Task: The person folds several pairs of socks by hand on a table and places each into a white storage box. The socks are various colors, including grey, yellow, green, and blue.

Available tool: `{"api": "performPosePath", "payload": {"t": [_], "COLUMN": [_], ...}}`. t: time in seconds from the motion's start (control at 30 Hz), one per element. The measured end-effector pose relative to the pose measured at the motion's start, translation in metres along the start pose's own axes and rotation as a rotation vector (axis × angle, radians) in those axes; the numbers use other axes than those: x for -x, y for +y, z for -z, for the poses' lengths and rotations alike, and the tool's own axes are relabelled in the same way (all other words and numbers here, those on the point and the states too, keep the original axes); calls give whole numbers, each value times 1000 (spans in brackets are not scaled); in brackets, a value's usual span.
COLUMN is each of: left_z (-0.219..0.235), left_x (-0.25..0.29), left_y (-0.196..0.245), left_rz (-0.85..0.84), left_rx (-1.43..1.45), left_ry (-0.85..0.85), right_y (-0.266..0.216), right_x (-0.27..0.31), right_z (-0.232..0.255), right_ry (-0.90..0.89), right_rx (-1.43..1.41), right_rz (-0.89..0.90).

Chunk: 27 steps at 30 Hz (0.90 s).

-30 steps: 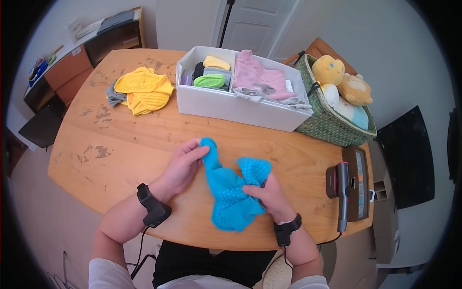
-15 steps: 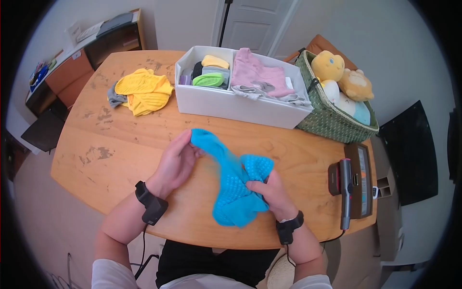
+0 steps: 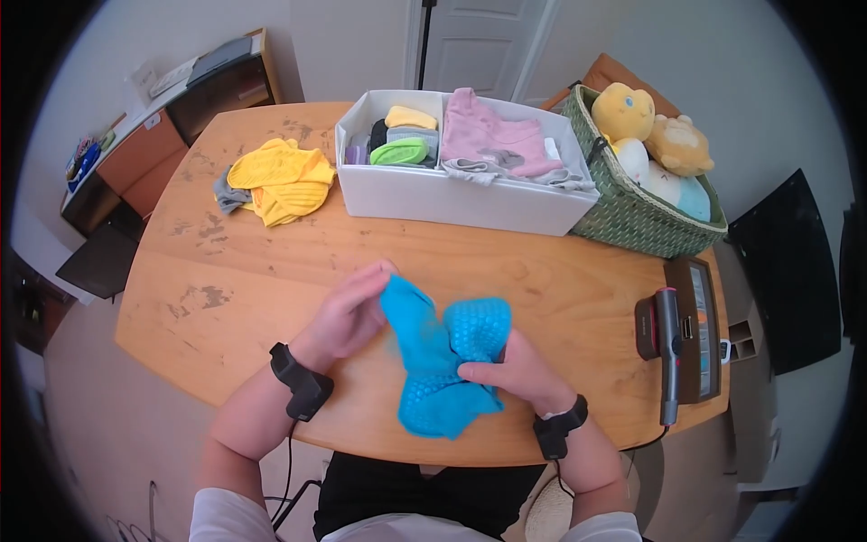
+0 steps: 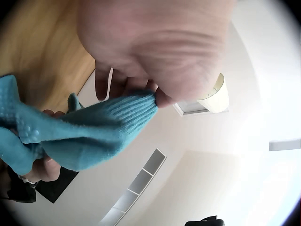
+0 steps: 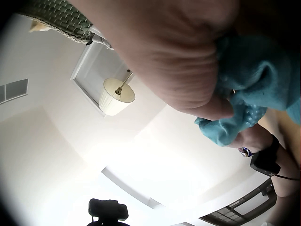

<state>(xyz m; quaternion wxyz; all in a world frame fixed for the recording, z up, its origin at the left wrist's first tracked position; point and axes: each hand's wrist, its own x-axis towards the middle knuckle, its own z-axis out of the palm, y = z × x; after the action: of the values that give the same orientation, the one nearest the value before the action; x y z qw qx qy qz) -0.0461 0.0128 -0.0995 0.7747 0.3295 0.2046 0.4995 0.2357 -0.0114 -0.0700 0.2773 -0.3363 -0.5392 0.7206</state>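
Note:
A pair of bright blue socks [image 3: 420,339] with raised grip dots is held in front of the body, over the near part of the table. My left hand [image 3: 350,314] pinches one ribbed cuff [image 4: 134,113] between thumb and fingers, at the upper left end of the bundle. The gathered middle is gripped by my right hand [image 3: 522,369], its thumb lying across the fabric. One dotted part [image 3: 479,327] bulges above that thumb and more fabric hangs below it. In the right wrist view folds of the socks hide most of the right fingers.
Yellow and grey clothes [image 3: 284,181] lie at the table's back left. A white divided box [image 3: 461,200] holds rolled socks and a pink garment [image 3: 497,134]. Beside it, a green woven basket [image 3: 646,226] contains plush toys. A corded hair styler [image 3: 668,357] and a brown case [image 3: 694,330] sit at right.
The left hand drew its sock end up and left, then came back toward the right hand. That end now looks shorter and wider. The right hand keeps its grip with little movement.

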Motion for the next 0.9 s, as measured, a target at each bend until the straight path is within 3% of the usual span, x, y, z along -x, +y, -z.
{"api": "performPosePath", "payload": {"t": [0.23,0.3,0.37,0.43,0.57,0.63,0.67,0.73,0.8,0.9], "left_z": [-25,-24,-27,-35,-30,-37,-40,-44,-42,-38], "left_x": [8,10,11,11,12,13,13,11,10,10], "left_y": [-19,-25,-30,-34,-39,-39,-40,-43,-42,-43], "left_rz": [182,234,287,115,92,81,95,42,105,194], "left_rx": [-266,-295,-327,-458,-515,-537,-540,-302,-381,-611], "left_ry": [-198,-152,-109,-111,-131,41,28,65,-34,-150], "right_y": [9,11,11,12,8,5,3,10,13,16], "right_x": [-2,-4,-3,-4,-3,-2,-2,-8,-16,-20], "right_z": [-3,-3,-4,-5,-8,-6,-3,11,23,35], "right_ry": [113,129,122,139,173,236,286,389,543,605], "right_rx": [-110,-113,91,113,268,244,232,176,3,-117], "right_rz": [74,78,157,149,219,223,224,305,410,371]}}
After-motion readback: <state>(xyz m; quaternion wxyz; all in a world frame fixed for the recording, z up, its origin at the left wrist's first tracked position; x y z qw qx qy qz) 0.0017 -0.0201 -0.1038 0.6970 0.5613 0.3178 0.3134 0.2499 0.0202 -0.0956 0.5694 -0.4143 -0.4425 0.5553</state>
